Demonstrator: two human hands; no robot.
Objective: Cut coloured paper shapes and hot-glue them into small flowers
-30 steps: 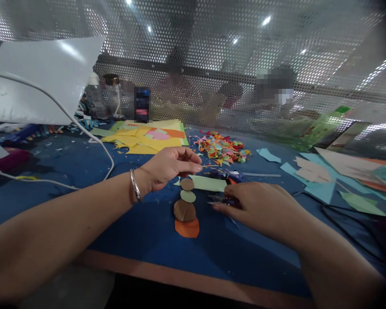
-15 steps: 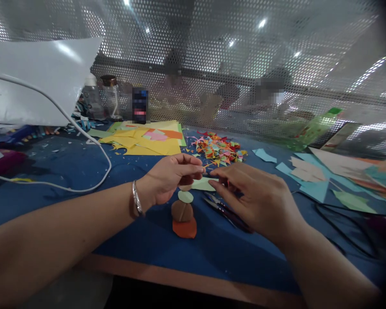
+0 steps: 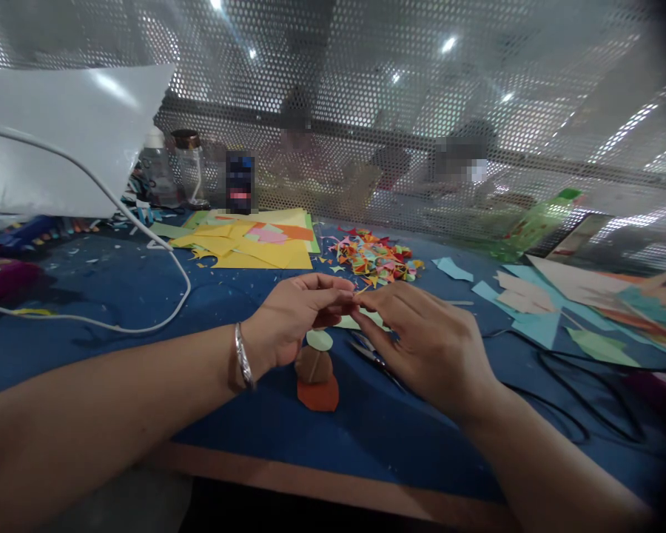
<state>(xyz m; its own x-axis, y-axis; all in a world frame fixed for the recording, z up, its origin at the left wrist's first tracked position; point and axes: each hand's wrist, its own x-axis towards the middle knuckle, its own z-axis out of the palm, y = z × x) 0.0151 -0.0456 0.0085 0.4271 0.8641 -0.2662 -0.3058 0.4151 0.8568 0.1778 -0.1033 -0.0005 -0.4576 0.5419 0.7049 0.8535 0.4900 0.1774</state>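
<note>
My left hand (image 3: 308, 307), with a silver bracelet at the wrist, pinches what looks like a thin yellow sliver of paper (image 3: 362, 291). My right hand (image 3: 422, 333) is closed, its thumb and index fingertip meeting the left fingertips at this sliver; the fingers hide most of it. Beneath the left hand lie cut paper rounds: a pale green oval (image 3: 320, 340), a brown round (image 3: 314, 366) and an orange-red one (image 3: 318, 392), overlapping in a column. A pale green paper strip (image 3: 348, 322) shows behind the fingertips. Scissors (image 3: 371, 354) lie partly under my right hand.
Beyond the hands is a heap of colourful paper scraps (image 3: 374, 255), with yellow paper sheets (image 3: 266, 255) to its left. Blue and pink paper pieces (image 3: 533, 296) and a black cable (image 3: 588, 385) lie right. A white cable (image 3: 183, 296) loops at left. A perforated metal panel (image 3: 355, 96) stands behind.
My right hand has moved left, and its fingertips now meet those of my left hand. The left hand has shifted slightly right and down, covering the small pale round above the green oval.
</note>
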